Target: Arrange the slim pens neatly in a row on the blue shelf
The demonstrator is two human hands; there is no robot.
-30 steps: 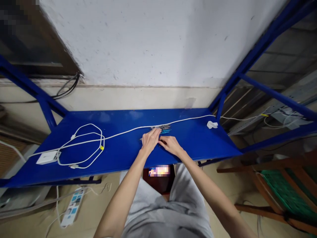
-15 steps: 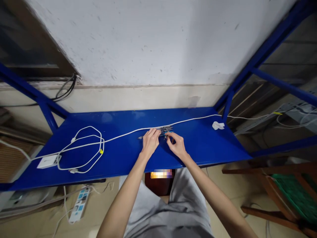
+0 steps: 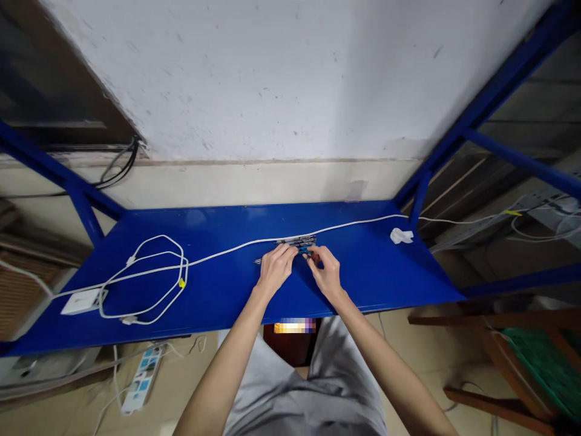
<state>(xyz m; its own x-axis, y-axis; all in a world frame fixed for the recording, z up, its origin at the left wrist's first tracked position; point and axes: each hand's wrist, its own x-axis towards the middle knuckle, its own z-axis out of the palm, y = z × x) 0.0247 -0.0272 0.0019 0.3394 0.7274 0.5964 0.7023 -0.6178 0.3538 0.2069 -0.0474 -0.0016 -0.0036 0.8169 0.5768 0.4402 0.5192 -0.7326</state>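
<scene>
Blue-barrelled pens, a small bunch lying side by side on the blue metal shelf, sit right under both hands; the left hand lies flat over the bunch's left end with fingers curved down onto it, and the right hand pinches at the right end with fingertips drawn together on what looks like one pen, though how many it grips cannot be told. A thin tip pokes out just left of the left hand. Gathering them well probably means keeping the left palm pressing lightly so the barrels do not roll while the right fingers square up the ends. Just beyond the fingertips a white cable runs across the shelf, near enough to get caught in the bundle, so it is best kept clear. Well to the left it loops in a coil near a white adapter; off to the right lies a small white plug
</scene>
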